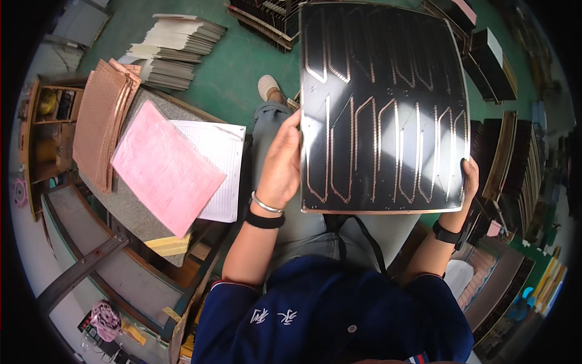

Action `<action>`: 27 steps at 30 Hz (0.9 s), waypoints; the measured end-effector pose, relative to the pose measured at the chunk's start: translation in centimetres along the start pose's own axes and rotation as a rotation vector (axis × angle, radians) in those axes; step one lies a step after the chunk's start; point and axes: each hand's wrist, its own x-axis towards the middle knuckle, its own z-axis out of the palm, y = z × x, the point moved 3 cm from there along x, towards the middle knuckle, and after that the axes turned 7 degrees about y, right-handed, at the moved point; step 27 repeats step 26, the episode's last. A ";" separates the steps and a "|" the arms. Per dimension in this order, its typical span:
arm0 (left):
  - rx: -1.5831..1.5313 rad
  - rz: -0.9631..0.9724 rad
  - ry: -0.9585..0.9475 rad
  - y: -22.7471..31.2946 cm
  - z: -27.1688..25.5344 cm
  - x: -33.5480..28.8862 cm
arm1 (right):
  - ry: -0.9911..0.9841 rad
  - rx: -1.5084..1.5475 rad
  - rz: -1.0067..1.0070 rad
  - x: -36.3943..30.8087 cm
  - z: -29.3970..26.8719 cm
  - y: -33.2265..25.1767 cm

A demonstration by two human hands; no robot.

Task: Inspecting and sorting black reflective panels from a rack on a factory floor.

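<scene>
A large glossy black circuit panel (385, 151) with rows of copper-coloured line patterns is held up above my lap, its face toward me and catching bright reflections. My left hand (286, 164) grips its left edge, the fingers partly hidden behind it. On the lower right edge my right hand (470, 179) holds on, with most of its fingers out of sight behind the panel. To my left a pink sheet (167, 167) lies over a white printed form (227, 151) on a grey tabletop. Copper-coloured panels (100, 130) are stacked beside it.
Stacks of pale boards (176, 48) sit on the green floor ahead. Racks of dark panels (521, 164) stand at the right, and another rack (264, 21) is at the far middle. Framed screens (139, 291) lie at the lower left near a wooden shelf (51, 127).
</scene>
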 end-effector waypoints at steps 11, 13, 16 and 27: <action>0.279 0.214 -0.036 -1.1 3.4 -4.9 | 0.121 0.296 -0.163 -4.5 -2.3 2.8; 0.284 0.238 -0.048 -1.0 3.7 -5.4 | 0.021 0.336 -0.182 -4.8 -3.6 3.1; 0.312 0.268 -0.030 -1.1 3.5 -6.0 | 0.051 0.394 -0.197 -4.9 -4.3 3.6; 0.372 0.311 -0.040 -1.3 3.3 -6.3 | 0.174 0.345 -0.259 -6.4 -4.0 2.2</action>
